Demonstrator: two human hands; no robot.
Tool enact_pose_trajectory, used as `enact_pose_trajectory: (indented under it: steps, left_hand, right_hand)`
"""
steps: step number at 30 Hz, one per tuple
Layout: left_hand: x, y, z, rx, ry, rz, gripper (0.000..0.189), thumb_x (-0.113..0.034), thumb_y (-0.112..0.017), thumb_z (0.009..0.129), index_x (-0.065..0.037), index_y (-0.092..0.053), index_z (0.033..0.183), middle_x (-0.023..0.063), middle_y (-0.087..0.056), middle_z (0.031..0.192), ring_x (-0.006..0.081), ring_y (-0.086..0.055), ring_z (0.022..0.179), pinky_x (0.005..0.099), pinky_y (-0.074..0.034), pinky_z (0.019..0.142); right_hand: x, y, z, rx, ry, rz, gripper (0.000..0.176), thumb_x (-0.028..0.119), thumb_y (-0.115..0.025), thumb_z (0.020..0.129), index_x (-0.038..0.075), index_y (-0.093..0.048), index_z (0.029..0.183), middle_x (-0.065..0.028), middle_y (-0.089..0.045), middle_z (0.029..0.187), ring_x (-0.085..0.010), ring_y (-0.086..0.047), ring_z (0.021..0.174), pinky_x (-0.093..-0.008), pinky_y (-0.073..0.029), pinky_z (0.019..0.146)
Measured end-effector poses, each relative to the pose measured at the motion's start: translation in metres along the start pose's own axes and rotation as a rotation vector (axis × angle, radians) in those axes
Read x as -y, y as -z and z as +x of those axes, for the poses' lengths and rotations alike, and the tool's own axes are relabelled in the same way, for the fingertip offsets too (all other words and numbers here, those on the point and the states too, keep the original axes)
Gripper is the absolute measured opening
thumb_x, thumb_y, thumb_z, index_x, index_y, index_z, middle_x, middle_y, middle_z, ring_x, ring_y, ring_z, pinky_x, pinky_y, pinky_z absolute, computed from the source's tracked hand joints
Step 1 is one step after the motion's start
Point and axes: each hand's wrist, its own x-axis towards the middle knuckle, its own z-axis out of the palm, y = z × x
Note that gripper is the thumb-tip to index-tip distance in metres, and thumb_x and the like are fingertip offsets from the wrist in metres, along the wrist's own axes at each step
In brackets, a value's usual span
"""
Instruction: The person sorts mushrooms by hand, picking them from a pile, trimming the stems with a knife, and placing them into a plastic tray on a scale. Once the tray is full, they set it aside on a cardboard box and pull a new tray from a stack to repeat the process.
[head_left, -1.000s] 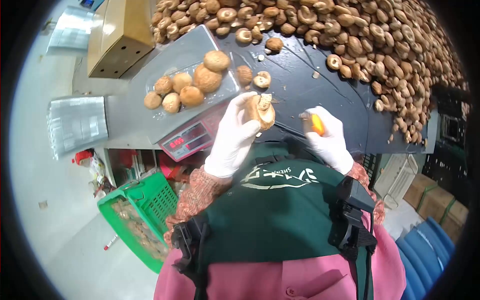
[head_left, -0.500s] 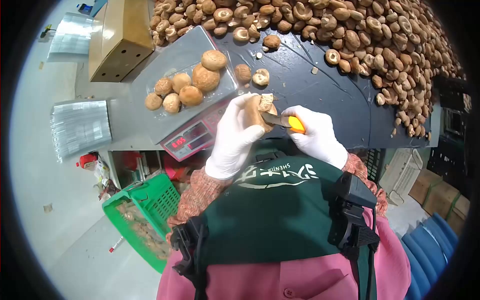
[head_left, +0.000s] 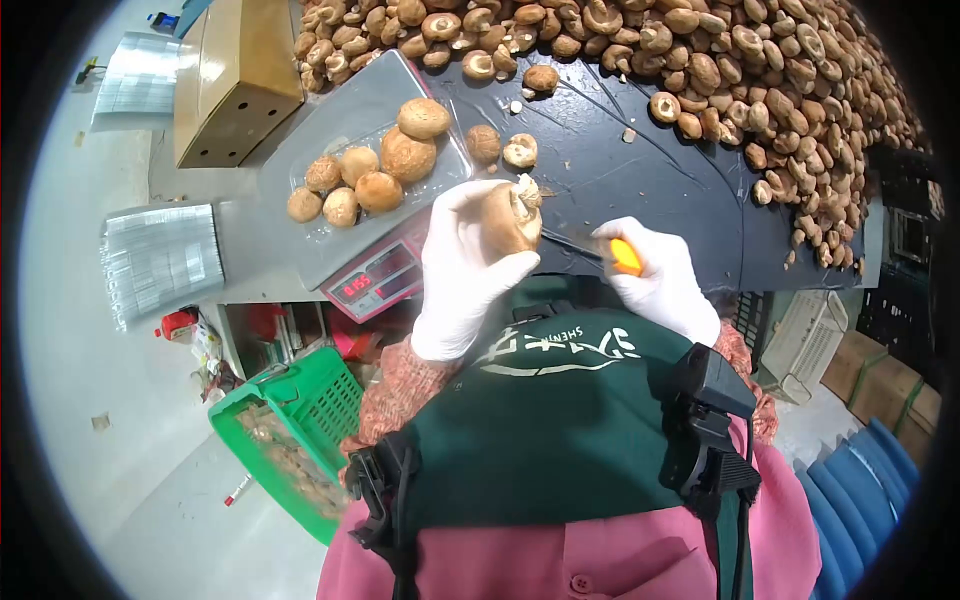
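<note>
dark tabletop [head_left: 670,215] behind, the right hand [head_left: 664,283] holds a knife [head_left: 626,256], blade blurred.

Dark table [head_left: 670,205], large mushroom heap [head_left: 770,85], digital scale [head_left: 375,282], cardboard box [head_left: 232,85], loose mushrooms [head_left: 483,144] near the scale

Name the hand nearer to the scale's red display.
Left. The left hand, holding a mushroom, is close on the right of the display; the right hand, gripping a yellow-handled tool, is farther off on that side, beyond the left.
</note>
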Motion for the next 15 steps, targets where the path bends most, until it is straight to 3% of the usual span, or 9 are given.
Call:
enact_pose_trajectory:
  steps: [5, 8, 11, 14, 15]
  left_hand:
    - [0.0049, 0.0033, -0.0033, 0.067, -0.113, 0.136, 0.077, 0.012, -0.078, 0.072, -0.006, -0.041, 0.137, 0.0117, -0.046, 0.141, 0.0238, -0.048, 0.132, 0.0405, -0.042, 0.111]
    - [0.0063, 0.0028, -0.0067, 0.079, -0.116, 0.159, 0.078, 0.013, -0.078, 0.072, -0.007, -0.041, 0.137, 0.0121, -0.046, 0.142, 0.0239, -0.049, 0.132, 0.0405, -0.042, 0.111]
    - [0.0068, 0.0021, -0.0082, 0.115, -0.134, 0.221, 0.077, 0.013, -0.078, 0.071, -0.007, -0.042, 0.136, 0.0133, -0.046, 0.141, 0.0240, -0.050, 0.131, 0.0404, -0.043, 0.110]
    - [0.0091, 0.0041, -0.0068, 0.179, -0.236, 0.279, 0.077, 0.013, -0.079, 0.069, -0.008, -0.043, 0.133, 0.0152, -0.046, 0.141, 0.0243, -0.050, 0.129, 0.0404, -0.043, 0.109]
    - [0.0083, 0.0044, -0.0066, 0.191, -0.269, 0.278, 0.077, 0.013, -0.079, 0.069, -0.008, -0.043, 0.133, 0.0156, -0.047, 0.140, 0.0245, -0.051, 0.129, 0.0406, -0.043, 0.109]
  right_hand:
    - [-0.0053, -0.0081, 0.0008, 0.028, 0.075, -0.087, 0.024, 0.017, -0.071, 0.083, 0.014, -0.060, 0.104, -0.0107, -0.068, 0.079, -0.0330, -0.068, 0.072, -0.0399, -0.053, 0.063]
    - [-0.0045, -0.0080, 0.0029, 0.041, 0.107, -0.074, 0.024, 0.018, -0.070, 0.083, 0.013, -0.060, 0.104, -0.0109, -0.068, 0.080, -0.0334, -0.068, 0.073, -0.0407, -0.053, 0.063]
    - [0.0016, -0.0038, 0.0028, 0.110, 0.033, -0.087, 0.022, 0.006, -0.069, 0.082, 0.011, -0.060, 0.102, -0.0137, -0.069, 0.085, -0.0364, -0.068, 0.077, -0.0374, -0.053, 0.065]
    - [-0.0037, -0.0073, 0.0014, 0.104, 0.041, -0.029, 0.023, 0.006, -0.069, 0.082, 0.010, -0.060, 0.102, -0.0153, -0.068, 0.082, -0.0379, -0.067, 0.075, -0.0390, -0.053, 0.065]
    - [-0.0072, -0.0093, 0.0017, 0.088, -0.041, -0.034, 0.023, 0.006, -0.068, 0.082, 0.009, -0.060, 0.103, -0.0162, -0.068, 0.081, -0.0385, -0.067, 0.075, -0.0393, -0.053, 0.065]
